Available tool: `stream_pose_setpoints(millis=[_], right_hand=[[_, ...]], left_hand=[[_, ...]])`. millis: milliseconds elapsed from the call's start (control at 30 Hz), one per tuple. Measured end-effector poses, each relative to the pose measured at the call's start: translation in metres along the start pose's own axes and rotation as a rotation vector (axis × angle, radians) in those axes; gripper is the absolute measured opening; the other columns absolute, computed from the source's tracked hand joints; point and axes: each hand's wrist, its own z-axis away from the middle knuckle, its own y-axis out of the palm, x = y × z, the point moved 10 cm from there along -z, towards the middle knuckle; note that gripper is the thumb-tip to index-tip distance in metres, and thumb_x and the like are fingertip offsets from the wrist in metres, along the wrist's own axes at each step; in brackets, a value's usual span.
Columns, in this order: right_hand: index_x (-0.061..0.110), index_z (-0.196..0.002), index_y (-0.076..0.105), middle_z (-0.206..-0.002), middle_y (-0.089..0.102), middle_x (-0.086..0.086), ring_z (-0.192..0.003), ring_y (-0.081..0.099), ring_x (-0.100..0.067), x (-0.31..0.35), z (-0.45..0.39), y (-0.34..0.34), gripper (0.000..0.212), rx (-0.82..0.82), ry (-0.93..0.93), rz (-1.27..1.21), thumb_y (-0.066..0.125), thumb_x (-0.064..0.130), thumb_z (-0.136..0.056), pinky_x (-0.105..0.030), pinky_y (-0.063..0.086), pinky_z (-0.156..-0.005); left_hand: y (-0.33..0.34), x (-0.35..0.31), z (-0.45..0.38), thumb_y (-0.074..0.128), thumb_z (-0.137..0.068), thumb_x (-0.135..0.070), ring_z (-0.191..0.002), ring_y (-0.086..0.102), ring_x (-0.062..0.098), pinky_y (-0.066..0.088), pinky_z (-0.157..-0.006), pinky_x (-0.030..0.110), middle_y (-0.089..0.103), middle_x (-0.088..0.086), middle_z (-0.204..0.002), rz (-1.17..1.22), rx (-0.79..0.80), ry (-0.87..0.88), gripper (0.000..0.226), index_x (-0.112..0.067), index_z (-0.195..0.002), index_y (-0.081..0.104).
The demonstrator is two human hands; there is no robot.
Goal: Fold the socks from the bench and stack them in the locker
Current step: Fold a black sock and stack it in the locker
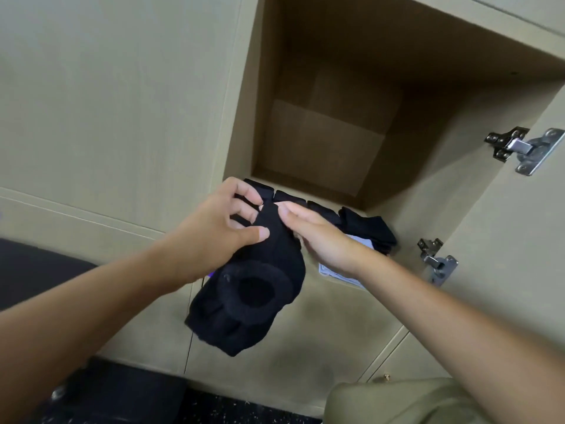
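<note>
From the head view, the left hand [220,228] grips a soft black knitted sock bundle [253,289], its round ribbed cuff opening facing the camera, just in front of the open wooden locker [330,139]. The right hand [321,237], fingers straight, touches the bundle. More black socks [367,228] lie along the locker's front edge beside metal hinges [522,148].

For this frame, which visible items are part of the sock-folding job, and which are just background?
Part of the job:
- black sock bundle, gripped by the left hand, right hand touching it
- folded black socks at the locker's front edge
- open locker
- dark bench

Just there:
- door hinges
- white paper under the socks
</note>
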Motion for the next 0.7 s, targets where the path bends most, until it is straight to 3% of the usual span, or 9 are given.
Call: stream_pose_setpoints(millis=[100, 233, 333, 433, 567, 700], right_hand=[[0.011, -0.141, 0.054, -0.14, 0.063, -0.008, -0.132, 0.056, -0.019, 0.005, 0.007, 0.027, 0.048, 0.125, 0.017, -0.138, 0.039, 0.042, -0.107, -0.044, 0.039, -0.116], [-0.003, -0.119, 0.059, -0.111, 0.069, -0.017, -0.104, 0.063, -0.022, 0.016, 0.008, 0.031, 0.041, 0.118, -0.054, 0.001, 0.06, 0.032, -0.099, -0.038, 0.046, -0.101], [-0.004, -0.122, 0.059, -0.115, 0.071, -0.018, -0.101, 0.068, -0.025, 0.02, 0.007, 0.027, 0.034, 0.048, -0.094, 0.007, 0.061, 0.022, -0.1, -0.032, 0.053, -0.092], [0.004, -0.12, 0.064, -0.119, 0.073, -0.012, -0.104, 0.071, -0.022, 0.03, 0.009, 0.025, 0.024, -0.002, -0.135, 0.017, 0.058, 0.018, -0.102, -0.027, 0.056, -0.084], [0.005, -0.124, 0.063, -0.12, 0.072, -0.014, -0.116, 0.067, -0.034, 0.033, 0.012, 0.019, 0.026, -0.042, -0.121, -0.06, 0.057, 0.019, -0.102, -0.045, 0.053, -0.103], [0.007, -0.128, 0.062, -0.123, 0.072, -0.01, -0.12, 0.065, -0.03, 0.033, 0.016, 0.014, 0.028, -0.076, -0.108, -0.12, 0.054, 0.019, -0.103, -0.045, 0.049, -0.107]], left_hand=[[-0.011, -0.001, 0.006, 0.071, -0.093, -0.008, -0.078, 0.07, 0.014, 0.054, -0.062, 0.017, 0.067, 0.003, -0.092, 0.007, 0.009, -0.017, 0.03, -0.019, -0.113, 0.052], [-0.029, 0.011, 0.015, 0.073, -0.093, -0.012, -0.072, 0.066, 0.006, 0.05, -0.061, 0.013, 0.066, -0.009, -0.086, -0.041, -0.018, -0.054, 0.028, -0.023, -0.11, 0.053], [-0.04, 0.024, 0.022, 0.078, -0.09, -0.022, -0.083, 0.071, 0.011, 0.055, -0.073, 0.027, 0.072, 0.002, -0.099, -0.063, -0.024, -0.113, 0.029, -0.023, -0.11, 0.057], [-0.043, 0.04, 0.03, 0.078, -0.078, -0.041, -0.098, 0.074, 0.02, 0.056, -0.091, 0.042, 0.076, 0.008, -0.106, -0.087, 0.054, -0.187, 0.046, -0.017, -0.115, 0.063], [-0.029, 0.07, 0.051, 0.079, -0.085, -0.042, -0.108, 0.073, 0.022, 0.055, -0.098, 0.044, 0.077, 0.005, -0.112, -0.163, 0.301, -0.303, 0.043, -0.017, -0.119, 0.07], [-0.021, 0.097, 0.065, 0.081, -0.087, -0.029, -0.108, 0.073, 0.02, 0.055, -0.096, 0.037, 0.078, 0.0, -0.109, -0.231, 0.382, -0.365, 0.028, -0.018, -0.112, 0.075]])
